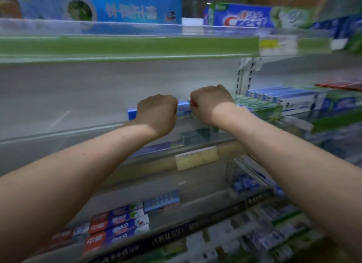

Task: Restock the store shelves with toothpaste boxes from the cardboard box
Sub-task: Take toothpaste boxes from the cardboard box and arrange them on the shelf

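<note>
Both bare forearms extend forward and upward, backs of the hands toward the camera. Left grip (156, 114) curls over the middle of the toothpaste box (131, 113); right grip (211, 104), just beside it, clasps the box's right end.

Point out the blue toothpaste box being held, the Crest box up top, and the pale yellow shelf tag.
Blue cardboard toothpaste box (132, 114), head view: its exposed left end.
Blue-and-green Crest box (244, 21), head view: front face, logo.
Pale yellow shelf tag (196, 158), head view: its centre.
</note>
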The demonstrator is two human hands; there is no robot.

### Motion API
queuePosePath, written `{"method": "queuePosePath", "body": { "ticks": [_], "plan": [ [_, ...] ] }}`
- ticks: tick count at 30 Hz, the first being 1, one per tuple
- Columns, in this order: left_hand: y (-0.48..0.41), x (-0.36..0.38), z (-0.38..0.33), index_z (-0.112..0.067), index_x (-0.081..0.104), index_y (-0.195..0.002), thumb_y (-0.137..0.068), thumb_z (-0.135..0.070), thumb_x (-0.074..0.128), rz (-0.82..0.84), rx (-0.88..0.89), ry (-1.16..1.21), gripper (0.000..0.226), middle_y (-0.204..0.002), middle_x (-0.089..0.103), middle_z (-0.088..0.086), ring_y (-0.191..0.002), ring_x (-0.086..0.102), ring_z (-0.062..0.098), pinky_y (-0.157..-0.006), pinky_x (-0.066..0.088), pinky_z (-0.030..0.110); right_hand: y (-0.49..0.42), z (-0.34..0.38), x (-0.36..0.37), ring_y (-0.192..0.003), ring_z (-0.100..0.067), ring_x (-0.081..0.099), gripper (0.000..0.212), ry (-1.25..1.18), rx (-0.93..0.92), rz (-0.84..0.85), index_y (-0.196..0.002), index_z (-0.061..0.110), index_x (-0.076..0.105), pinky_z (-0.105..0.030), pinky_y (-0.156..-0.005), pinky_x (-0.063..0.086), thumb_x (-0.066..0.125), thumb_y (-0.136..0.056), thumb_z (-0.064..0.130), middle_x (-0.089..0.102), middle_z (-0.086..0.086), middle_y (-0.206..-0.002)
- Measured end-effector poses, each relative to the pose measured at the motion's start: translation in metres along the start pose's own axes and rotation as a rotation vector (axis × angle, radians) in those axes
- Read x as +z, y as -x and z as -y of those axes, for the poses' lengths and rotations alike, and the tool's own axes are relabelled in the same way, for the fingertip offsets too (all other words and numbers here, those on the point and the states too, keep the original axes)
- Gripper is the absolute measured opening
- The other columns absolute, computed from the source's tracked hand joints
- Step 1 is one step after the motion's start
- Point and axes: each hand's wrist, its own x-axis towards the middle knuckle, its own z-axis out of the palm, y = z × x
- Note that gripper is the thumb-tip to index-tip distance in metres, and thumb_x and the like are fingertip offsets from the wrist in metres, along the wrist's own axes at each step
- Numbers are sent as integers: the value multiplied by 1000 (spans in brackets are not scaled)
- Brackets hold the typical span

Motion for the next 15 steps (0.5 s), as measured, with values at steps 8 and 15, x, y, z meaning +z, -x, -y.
{"method": "queuePosePath", "body": {
  "ticks": [8, 15],
  "plan": [
    [41, -35, -99, -21, 64, -94, -91, -20, 50, -86, 293, 190, 14, -94, 66, 10, -91, 60, 35, -64, 37, 34, 114, -35, -66, -106, -36, 58, 22, 110, 120, 66, -109, 13, 62, -32, -69, 29, 48, -93, 19, 64, -14, -114],
    [86, -55, -190, -21, 46, -77, -90, -19, 47, 7, 607, 320, 13, -82, 51, 4, -84, 55, 33, -61, 34, 34, 228, -63, -107, -106, -33, 59, 21, 237, 399, 224, -107, 12, 61, -32, -70, 30, 48, -91, 16, 64, -14, -114]
  ]
}}
